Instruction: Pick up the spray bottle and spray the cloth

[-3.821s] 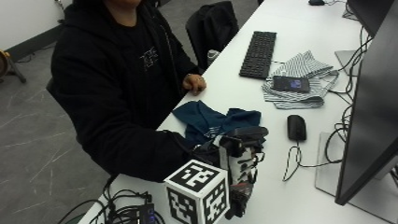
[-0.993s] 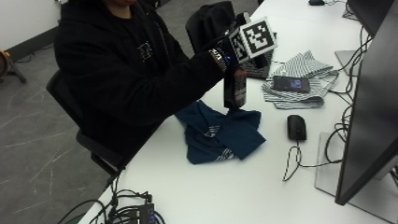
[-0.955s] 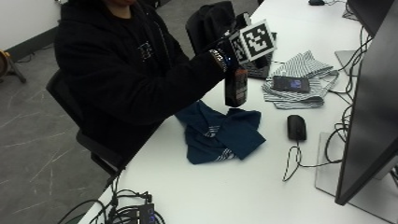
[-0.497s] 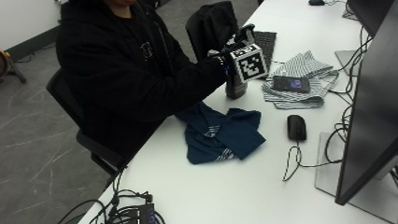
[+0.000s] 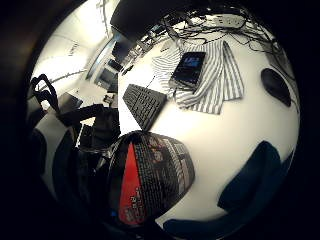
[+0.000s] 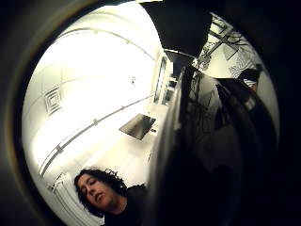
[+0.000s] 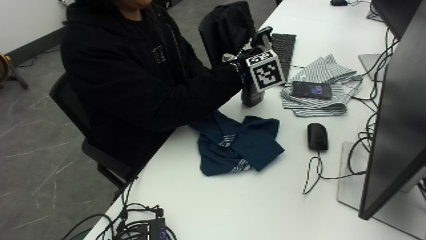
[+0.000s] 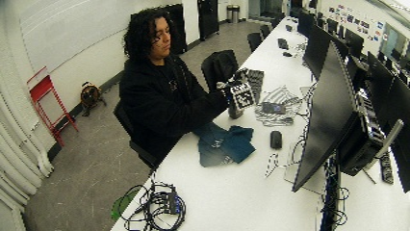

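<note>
Near the top centre of the outside view we see the right hand [image 7: 247, 59] wrapped around the bottle [image 7: 252, 94] — held upright above the table [image 7: 279, 200], by the keyboard [image 7: 285, 46]. The blue cloth [image 7: 238, 144] lies at mid-frame — apart from the bottle, below it.

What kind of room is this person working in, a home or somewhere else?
Most likely an office or computer lab, not a home. A long white table carries a row of monitors, with a keyboard, a mouse and bundles of cables. Office chairs stand along it.
</note>
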`<act>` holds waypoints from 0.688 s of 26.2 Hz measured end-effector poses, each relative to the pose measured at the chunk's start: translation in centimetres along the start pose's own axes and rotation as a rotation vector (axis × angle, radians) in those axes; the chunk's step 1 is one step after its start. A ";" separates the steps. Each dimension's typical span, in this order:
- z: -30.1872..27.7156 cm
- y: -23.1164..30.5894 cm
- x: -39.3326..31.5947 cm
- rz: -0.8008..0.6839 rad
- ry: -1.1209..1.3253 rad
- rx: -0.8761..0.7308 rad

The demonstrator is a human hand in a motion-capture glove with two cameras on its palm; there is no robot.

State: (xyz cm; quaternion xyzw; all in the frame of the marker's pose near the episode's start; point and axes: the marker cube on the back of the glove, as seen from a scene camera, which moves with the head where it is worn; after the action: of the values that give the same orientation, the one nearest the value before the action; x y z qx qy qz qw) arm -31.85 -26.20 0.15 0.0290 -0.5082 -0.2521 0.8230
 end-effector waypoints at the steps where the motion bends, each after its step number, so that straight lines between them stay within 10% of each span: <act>1: 0.0 0.0 0.0 -0.002 -0.002 -0.001; 18: -2.2 2.0 0.8 0.055 0.171 -0.111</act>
State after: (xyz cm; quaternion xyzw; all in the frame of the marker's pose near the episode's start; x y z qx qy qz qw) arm -28.91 -25.25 0.37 -0.0092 -0.4221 -0.2535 0.8703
